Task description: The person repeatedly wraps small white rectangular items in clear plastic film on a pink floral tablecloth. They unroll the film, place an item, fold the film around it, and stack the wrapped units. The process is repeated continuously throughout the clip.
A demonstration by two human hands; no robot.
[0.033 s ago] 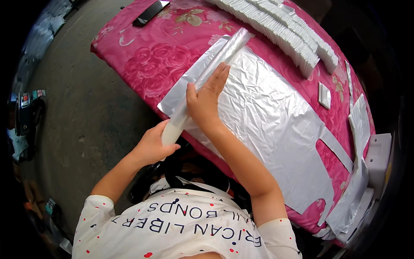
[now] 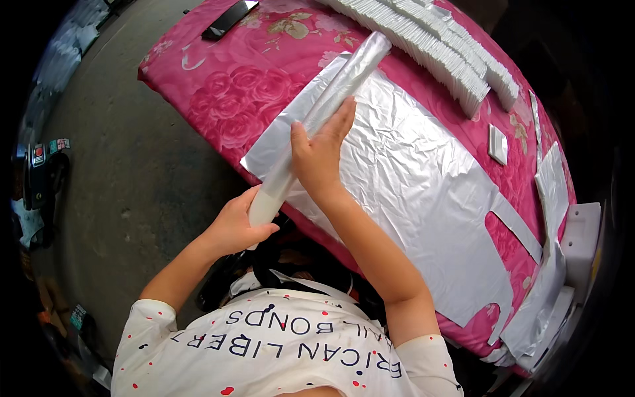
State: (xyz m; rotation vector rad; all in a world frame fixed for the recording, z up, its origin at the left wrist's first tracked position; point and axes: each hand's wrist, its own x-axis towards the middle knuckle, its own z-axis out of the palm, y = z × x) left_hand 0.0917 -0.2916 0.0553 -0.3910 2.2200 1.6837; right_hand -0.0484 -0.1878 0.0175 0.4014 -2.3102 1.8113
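A long roll of translucent plastic film point(image 2: 317, 112) lies slantwise over a flat, silvery-white plastic bag point(image 2: 417, 185) with cut-out handles at its right end. My left hand point(image 2: 235, 223) is closed around the roll's near end, just off the table edge. My right hand point(image 2: 323, 149) rests over the middle of the roll, its thumb on the left side and its fingers along the right, holding it between them. Left of the roll shows a smooth strip of the silvery plastic. Beneath the roll, the contact with the sheet is hidden.
A pink flowered cloth point(image 2: 225, 99) covers the table. Rows of folded white packets point(image 2: 430, 53) stand along the far side, with a small white stack point(image 2: 497, 145) nearer. A black phone point(image 2: 229, 20) lies far left. More silvery plastic point(image 2: 552, 192) hangs at the right edge, beside a white plastic box point(image 2: 579, 235).
The roll's far end has shifted slightly away and to the right. My right hand has moved slightly right with it; my left hand stays nearly in place.
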